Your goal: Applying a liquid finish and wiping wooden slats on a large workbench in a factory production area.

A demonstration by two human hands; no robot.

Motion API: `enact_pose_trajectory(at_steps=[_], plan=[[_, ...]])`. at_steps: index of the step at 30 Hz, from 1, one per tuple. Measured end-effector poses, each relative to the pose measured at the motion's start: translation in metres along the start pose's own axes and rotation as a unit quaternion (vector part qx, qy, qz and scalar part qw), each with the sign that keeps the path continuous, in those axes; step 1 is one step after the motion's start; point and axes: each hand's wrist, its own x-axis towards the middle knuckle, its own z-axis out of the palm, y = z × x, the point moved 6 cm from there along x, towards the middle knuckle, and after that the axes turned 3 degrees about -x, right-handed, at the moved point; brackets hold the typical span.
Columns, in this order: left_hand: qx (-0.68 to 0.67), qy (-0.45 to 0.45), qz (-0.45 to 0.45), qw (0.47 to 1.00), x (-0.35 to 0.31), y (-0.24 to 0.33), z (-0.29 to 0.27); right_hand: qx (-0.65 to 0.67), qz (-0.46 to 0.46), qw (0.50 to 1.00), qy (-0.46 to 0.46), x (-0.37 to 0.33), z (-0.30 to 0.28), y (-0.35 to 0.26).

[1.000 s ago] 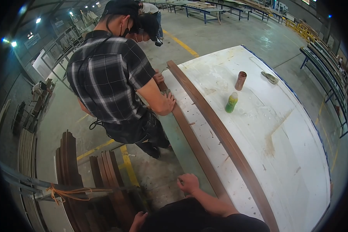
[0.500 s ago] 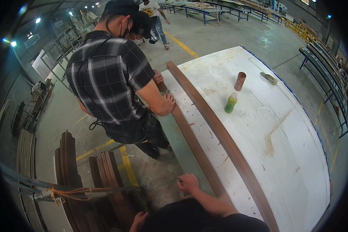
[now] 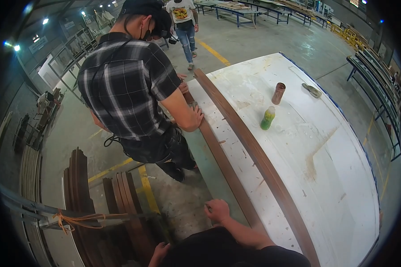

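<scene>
My right hand is closed in front of my body, over the greenish board along the table's near-left side. Whatever its fingers hold, if anything, is hidden. My right forearm crosses above a brown wooden strip lying along that edge. Low by my left side, my left hand shows only in part, with its fingers curled in; I cannot make out what may be in it. A second, longer brown strip lies on the white tabletop, apart from both hands.
A co-worker in a plaid shirt leans over the first strip, hands on its far end. On the tabletop stand a green bottle and a brown can, with a crumpled cloth beyond. Brown profiles are stacked at left.
Another person in the background has walked nearer and to the right of the co-worker. The co-worker's hands stay on the strip. My own hands hardly move.
</scene>
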Motion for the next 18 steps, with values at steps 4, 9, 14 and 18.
enact_pose_trajectory(at_steps=[4,9,14,18], plan=[[0.001,-0.003,0.007,1.0,0.0,-0.001,-0.001,0.001,0.001,1.0,-0.004,0.0,0.001,-0.002],[-0.003,-0.01,0.01,1.0,0.002,-0.002,0.0,0.0,-0.001,1.0,0.001,-0.001,0.0,-0.002],[-0.004,-0.002,0.018,1.0,0.01,-0.011,-0.001,-0.005,-0.001,1.0,0.001,-0.002,0.002,-0.004],[0.018,-0.004,0.01,1.0,0.018,-0.016,-0.002,-0.012,-0.008,1.0,0.004,-0.003,0.005,-0.002]])
